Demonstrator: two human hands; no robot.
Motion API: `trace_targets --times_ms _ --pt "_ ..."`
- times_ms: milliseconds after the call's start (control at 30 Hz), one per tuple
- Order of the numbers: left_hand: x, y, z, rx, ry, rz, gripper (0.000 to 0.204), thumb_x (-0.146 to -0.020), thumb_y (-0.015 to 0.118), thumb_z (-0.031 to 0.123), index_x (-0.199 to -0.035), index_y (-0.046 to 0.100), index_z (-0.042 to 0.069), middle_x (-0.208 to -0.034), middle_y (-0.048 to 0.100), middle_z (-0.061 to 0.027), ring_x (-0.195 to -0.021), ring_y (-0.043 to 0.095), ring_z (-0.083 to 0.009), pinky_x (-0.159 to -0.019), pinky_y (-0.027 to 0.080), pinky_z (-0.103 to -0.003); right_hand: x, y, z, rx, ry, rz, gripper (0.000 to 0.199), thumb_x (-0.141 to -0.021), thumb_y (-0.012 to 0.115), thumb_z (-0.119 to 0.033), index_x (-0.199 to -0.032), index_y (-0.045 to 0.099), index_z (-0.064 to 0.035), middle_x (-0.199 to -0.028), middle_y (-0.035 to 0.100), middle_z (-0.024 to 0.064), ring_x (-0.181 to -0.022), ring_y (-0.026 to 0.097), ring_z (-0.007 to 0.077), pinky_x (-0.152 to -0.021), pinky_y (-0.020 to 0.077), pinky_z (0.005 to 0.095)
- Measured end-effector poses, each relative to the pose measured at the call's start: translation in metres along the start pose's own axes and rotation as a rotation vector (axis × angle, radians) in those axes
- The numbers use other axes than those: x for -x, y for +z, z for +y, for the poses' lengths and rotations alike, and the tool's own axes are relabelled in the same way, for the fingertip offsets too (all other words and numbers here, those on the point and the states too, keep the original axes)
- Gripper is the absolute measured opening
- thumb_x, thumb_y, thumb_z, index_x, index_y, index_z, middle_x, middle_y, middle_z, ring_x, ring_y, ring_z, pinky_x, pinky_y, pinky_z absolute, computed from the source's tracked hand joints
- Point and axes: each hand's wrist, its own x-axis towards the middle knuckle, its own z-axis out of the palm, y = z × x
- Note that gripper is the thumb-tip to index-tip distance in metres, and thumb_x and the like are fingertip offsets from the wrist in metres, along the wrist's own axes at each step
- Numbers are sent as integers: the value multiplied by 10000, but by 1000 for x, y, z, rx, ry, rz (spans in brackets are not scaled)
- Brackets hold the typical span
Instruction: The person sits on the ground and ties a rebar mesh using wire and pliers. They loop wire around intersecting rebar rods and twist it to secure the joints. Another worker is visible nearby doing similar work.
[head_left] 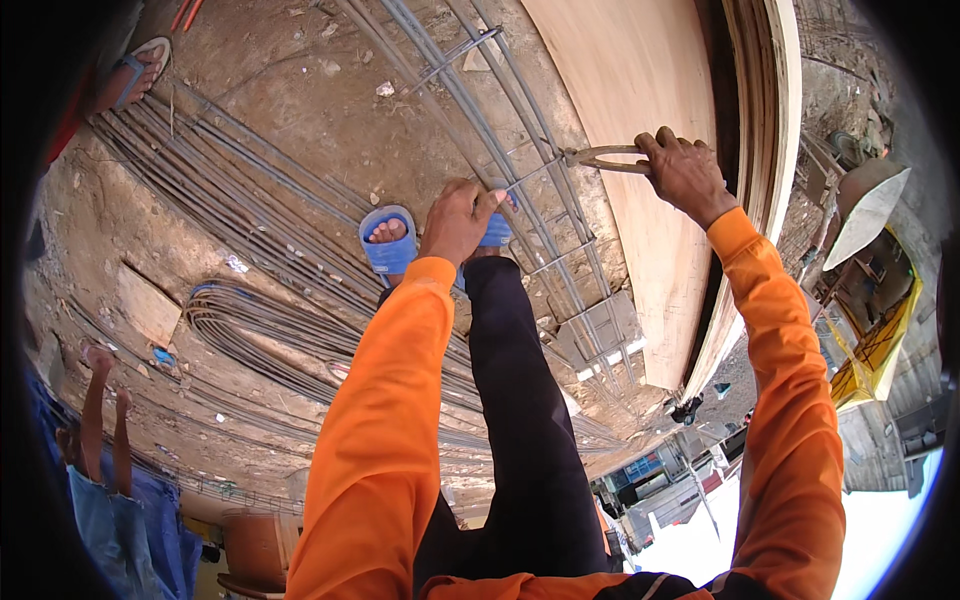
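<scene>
A long rebar cage [530, 170] of straight steel bars and cross stirrups runs from the top middle toward the lower right. My right hand [685, 175] is wrapped round the handles of a pair of worn pincers [612, 158]. Their jaws meet the cage's right side, by a stirrup. At the cage's left side, my left hand [460, 218] is closed, fingers curled and thumb reaching to a stirrup's end. Whatever sits within those fingers is hidden.
Plywood sheets [640, 110] stand right of the cage. Loose rebar [240, 200] and a bent bundle [250, 310] lie on the dirt at left. My feet wear blue slippers [388, 240]. Another person's sandalled foot [140, 72] shows upper left; someone's legs [95, 410] appear lower left.
</scene>
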Motion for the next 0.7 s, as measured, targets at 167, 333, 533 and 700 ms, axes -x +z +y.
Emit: trace_targets --times_ms 167,333,533,700 --pt "1 4 4 10 7 30 503 -997 596 463 -953 631 -37 -1026 608 -236 -970 595 -441 -841 484 -479 -35 50 26 -70 -52 89 220 -1062 474 -342 -1116 532 -137 -1043 598 103 -922 686 335 -781 551 497" --pt "2 7 12 -7 -20 44 515 -998 591 474 -990 618 -40 -1043 606 -243 -992 596 -444 -852 481 -493 -53 74 37 -106 -62 140 216 -1067 461 -324 -1132 524 -127 -1101 573 115 -960 680 357 -801 575 497" --pt "3 2 7 -47 -17 25 510 -999 586 477 -982 626 -31 -1056 615 -229 -1011 600 -444 -851 485 -491 -36 53 22 5 28 122 170 -1042 501 -259 -1157 517 -134 -1131 559 109 -973 685 378 -693 621 463" --pt "-3 -7 15 -43 -25 -52 503 -1000 586 471 -1031 645 -27 -1106 627 -222 -1032 607 -439 -881 491 -477 -63 71 33 -63 -61 130 161 -1030 499 -188 -1181 511 -133 -1139 554 106 -1007 678 361 -780 605 471"
